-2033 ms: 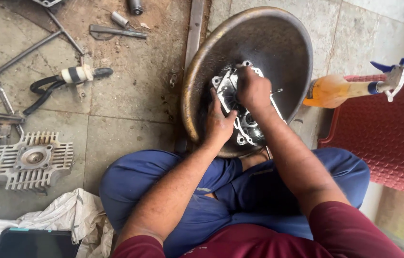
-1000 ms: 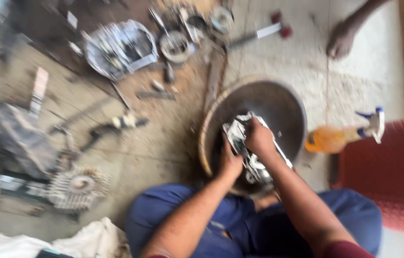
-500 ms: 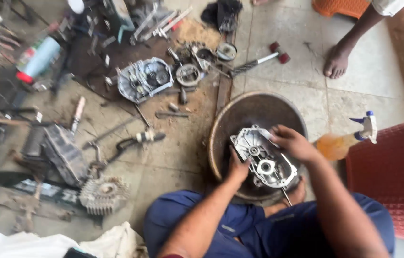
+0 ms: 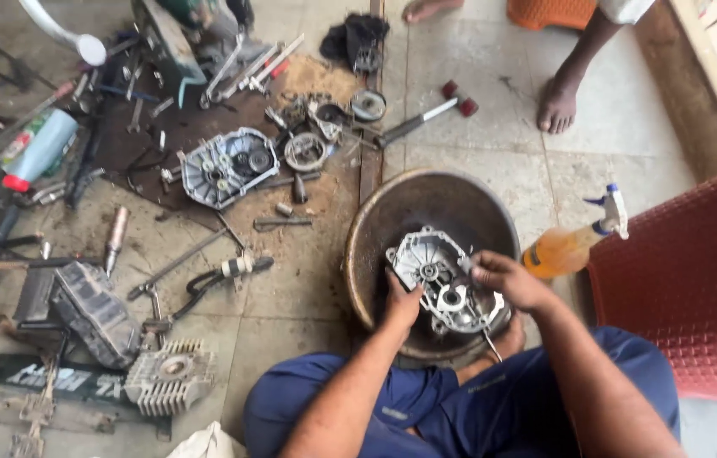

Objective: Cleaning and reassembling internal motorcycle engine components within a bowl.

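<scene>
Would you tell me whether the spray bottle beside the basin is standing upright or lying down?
Lying down: the spray bottle rests on its side on the floor, its trigger head towards the red mat.

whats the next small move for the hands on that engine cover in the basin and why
Probably keep the left hand bracing the engine cover while the right hand works across its inner face. The cover sits tilted inside the metal basin, so it could slip without that grip.

**Engine case half in metal basin**

Grey cast-metal engine case half [image 4: 443, 284], open side up, bearing bores and ribs showing, grimy. Lies tilted inside round rusty metal basin [image 4: 375, 246] on tiled floor, between the knees, nearer the basin's front rim.
</scene>
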